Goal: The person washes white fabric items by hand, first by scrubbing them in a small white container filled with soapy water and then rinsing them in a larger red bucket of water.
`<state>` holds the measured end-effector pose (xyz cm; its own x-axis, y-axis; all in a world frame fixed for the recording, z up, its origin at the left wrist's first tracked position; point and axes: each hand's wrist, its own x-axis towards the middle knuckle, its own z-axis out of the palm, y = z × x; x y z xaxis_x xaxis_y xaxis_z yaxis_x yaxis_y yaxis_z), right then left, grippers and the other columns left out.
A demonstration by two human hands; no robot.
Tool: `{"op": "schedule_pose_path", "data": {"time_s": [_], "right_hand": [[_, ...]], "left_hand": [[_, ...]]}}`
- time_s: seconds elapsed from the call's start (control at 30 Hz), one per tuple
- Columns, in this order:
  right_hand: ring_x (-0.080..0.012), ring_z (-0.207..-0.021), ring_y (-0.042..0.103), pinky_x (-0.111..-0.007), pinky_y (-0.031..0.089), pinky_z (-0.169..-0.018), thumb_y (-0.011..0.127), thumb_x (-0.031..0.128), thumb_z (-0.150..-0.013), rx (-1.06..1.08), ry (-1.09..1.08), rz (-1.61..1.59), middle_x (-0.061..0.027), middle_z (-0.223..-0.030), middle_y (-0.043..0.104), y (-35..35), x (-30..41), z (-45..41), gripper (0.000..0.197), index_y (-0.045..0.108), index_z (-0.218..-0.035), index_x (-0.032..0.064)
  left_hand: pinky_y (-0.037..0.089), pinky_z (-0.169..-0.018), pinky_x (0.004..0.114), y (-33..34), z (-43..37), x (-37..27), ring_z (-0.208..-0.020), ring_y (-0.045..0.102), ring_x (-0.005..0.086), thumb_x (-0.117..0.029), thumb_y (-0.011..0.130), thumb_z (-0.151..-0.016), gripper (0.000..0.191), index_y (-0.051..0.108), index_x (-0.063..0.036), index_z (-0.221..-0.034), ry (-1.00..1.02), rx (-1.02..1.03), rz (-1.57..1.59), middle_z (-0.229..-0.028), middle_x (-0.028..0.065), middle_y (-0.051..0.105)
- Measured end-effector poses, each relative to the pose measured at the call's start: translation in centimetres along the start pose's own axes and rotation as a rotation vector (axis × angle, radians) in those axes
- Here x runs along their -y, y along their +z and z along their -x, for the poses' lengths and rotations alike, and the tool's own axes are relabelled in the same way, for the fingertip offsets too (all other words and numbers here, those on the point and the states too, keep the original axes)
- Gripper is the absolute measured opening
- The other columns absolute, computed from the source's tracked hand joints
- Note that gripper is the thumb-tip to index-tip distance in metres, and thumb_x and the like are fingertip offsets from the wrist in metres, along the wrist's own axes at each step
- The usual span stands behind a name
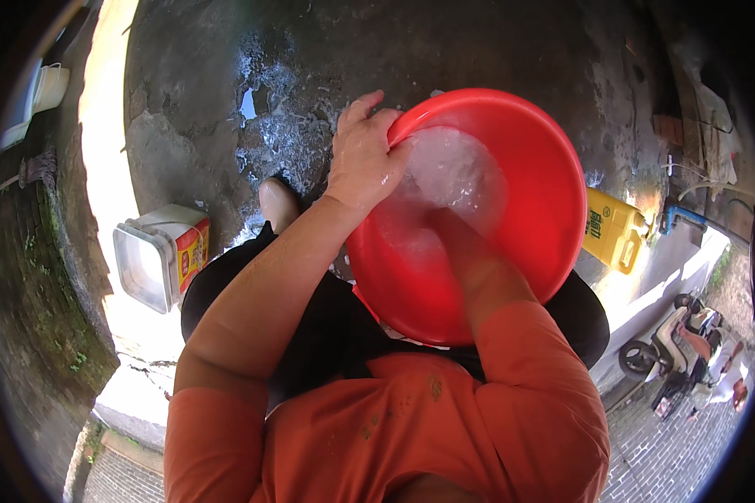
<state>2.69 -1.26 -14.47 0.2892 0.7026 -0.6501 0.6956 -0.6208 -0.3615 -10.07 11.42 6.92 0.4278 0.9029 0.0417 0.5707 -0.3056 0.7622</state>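
A large red plastic basin (541,207) is tilted in front of me, over my knees. My left hand (365,151) grips its rim at the left, thumb on the inside and fingers outside. Cloudy, sudsy water (459,166) lies in the basin. My right forearm reaches down into it, and my right hand (425,220) is blurred by motion and partly under the water, so its fingers do not show.
Foamy water wets the concrete floor (283,126). A clear-lidded square plastic bucket (143,264) stands left, a yellow plastic jerrycan (613,229) right. Near a blue pipe (686,215), farther off, a person (727,374) is beside a motor scooter (667,342).
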Motion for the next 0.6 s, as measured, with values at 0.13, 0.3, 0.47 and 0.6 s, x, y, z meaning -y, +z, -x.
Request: {"op": "schedule_pose_path", "data": {"time_s": [0.13, 0.3, 0.47, 0.6], "right_hand": [[-0.0217, -0.097, 0.058, -0.031, 0.048, -0.083, 0.060, 0.016, -0.084, 0.184, -0.204, -0.237, -0.0123, -0.108, 0.059, -8.3, 1.8, -1.8, 0.044, 0.047, -0.125, 0.0050], [-0.0182, -0.094, 0.059, -0.029, 0.048, -0.082, 0.063, 0.017, -0.081, 0.216, -0.393, -0.378, -0.0098, -0.106, 0.061, -23.1, 5.5, 5.7, 0.042, 0.053, -0.120, 0.0049], [-0.0155, -0.095, 0.058, -0.026, 0.045, -0.085, 0.064, 0.012, -0.079, -0.261, -0.313, -0.189, -0.0084, -0.105, 0.060, -33.1, 10.7, 19.9, 0.039, 0.054, -0.115, 0.0040], [-0.0161, -0.098, 0.056, -0.027, 0.044, -0.088, 0.062, -0.002, -0.072, -0.367, -0.529, -0.474, -0.0063, -0.106, 0.058, -36.0, 9.7, 24.6, 0.044, 0.054, -0.114, 0.0060]], "left_hand": [[0.032, -0.102, 0.043, 0.7, -0.4, -0.8, -0.121, 0.039, 0.0365, -0.024, 0.066, -0.074, 0.035, 0.063, -0.0064, -0.104, -0.052, -0.012, -0.015, -0.132, 0.0173, 0.042], [0.033, -0.101, 0.042, 0.2, 0.7, -0.4, -0.121, 0.040, 0.0352, -0.025, 0.066, -0.076, 0.034, 0.063, -0.0066, -0.105, -0.144, -0.060, 0.019, -0.132, 0.0169, 0.042], [0.036, -0.100, 0.039, -0.8, 2.4, 0.5, -0.119, 0.043, 0.0357, -0.022, 0.064, -0.077, 0.037, 0.061, -0.0003, -0.107, -0.166, -0.082, 0.022, -0.128, 0.0190, 0.045], [0.036, -0.100, 0.039, -1.6, 3.8, 1.3, -0.118, 0.043, 0.0364, -0.021, 0.064, -0.077, 0.038, 0.059, 0.0032, -0.106, -0.201, -0.103, 0.038, -0.126, 0.0208, 0.046]]}}
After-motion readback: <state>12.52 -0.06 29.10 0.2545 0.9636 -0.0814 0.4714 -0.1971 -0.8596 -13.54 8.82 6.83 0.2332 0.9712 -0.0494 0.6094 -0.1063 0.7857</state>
